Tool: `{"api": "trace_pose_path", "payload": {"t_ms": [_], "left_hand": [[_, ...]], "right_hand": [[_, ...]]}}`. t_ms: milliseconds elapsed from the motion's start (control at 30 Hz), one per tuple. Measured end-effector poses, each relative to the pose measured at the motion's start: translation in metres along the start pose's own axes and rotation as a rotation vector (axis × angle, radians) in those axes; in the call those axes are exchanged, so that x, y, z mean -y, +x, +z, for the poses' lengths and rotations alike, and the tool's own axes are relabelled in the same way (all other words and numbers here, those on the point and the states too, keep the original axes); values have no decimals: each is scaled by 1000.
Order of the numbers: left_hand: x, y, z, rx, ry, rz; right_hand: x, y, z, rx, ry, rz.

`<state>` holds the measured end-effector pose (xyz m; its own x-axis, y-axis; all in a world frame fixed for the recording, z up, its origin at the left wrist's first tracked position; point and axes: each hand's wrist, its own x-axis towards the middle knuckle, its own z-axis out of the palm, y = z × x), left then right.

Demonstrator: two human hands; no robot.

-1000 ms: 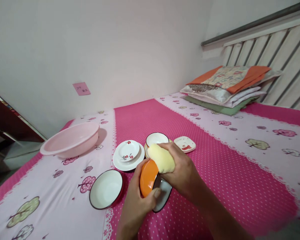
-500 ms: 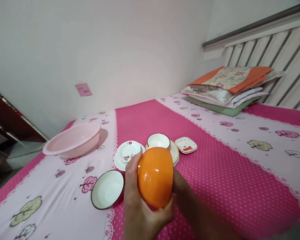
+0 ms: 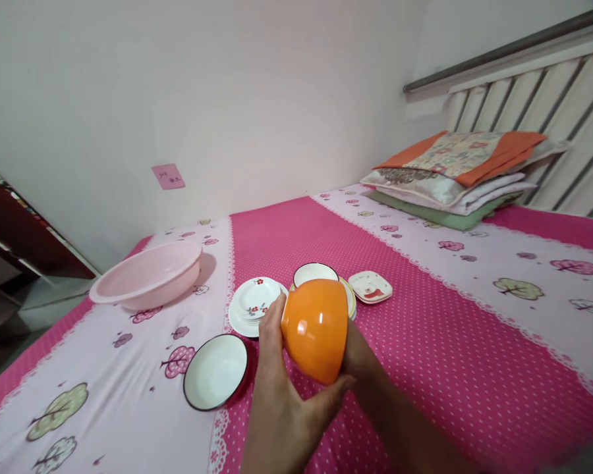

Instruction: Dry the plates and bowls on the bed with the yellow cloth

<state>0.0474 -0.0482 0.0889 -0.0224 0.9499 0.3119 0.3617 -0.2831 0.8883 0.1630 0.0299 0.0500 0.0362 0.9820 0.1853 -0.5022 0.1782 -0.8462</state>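
An orange bowl [image 3: 317,329] is held up tilted on its side, its glossy outside facing me. My left hand [image 3: 289,388] grips it from the left, fingers along the rim and thumb underneath. My right hand [image 3: 358,352] holds its right side, with most of the fingers hidden behind the bowl. Below and to the left, a white bowl with a dark rim [image 3: 216,372] lies on the bedspread. Beyond my hands sit stacked white plates with red flowers [image 3: 247,306]. Another dark-rimmed white bowl [image 3: 316,271] rests on yellow-edged plates [image 3: 350,301], partly covered by the orange bowl.
A small square dish [image 3: 370,288] lies to the right of the plates. A pink basin [image 3: 148,276] stands at the left. Folded bedding and pillows [image 3: 454,178] are piled at the back right, beside a white radiator [image 3: 534,105]. A pink note [image 3: 168,176] is on the wall.
The orange bowl has moved slightly up and to the right in both hands, and has turned a little. The left thumb has shifted along its underside. The other dishes stay put.
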Motion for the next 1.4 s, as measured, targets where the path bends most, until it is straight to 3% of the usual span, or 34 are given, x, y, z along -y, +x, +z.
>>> {"api": "trace_pose_path", "payload": {"t_ms": [67,200,333,467,600,800,900,1067,1267,1400], "left_hand": [[1,2,-1,53,-55,-72],[0,5,-2,112,-213,-261],[4,8,1,20,-232,-258],[6,10,2,-64,-208,-205],[4,8,8,-154,-241,-188],[9,9,12,-399,-189,-61],[16,12,8,-436,-159,7],[13,10,8,-316,-185,-49],[7,9,5,-107,-131,-101],[20,11,3,-85,-174,-173]], "right_hand": [[9,1,-14,-68,-32,2],[26,1,-33,-296,-379,-227],[34,-5,-34,-244,-611,-374],[40,-8,-29,-206,-615,-367],[36,-4,-23,-194,-443,-191],[-1,-10,4,117,298,213],[-11,-16,15,155,393,291],[1,-13,4,107,201,171],[27,1,-24,-175,-221,-2],[41,0,-28,-153,-349,-58]]}}
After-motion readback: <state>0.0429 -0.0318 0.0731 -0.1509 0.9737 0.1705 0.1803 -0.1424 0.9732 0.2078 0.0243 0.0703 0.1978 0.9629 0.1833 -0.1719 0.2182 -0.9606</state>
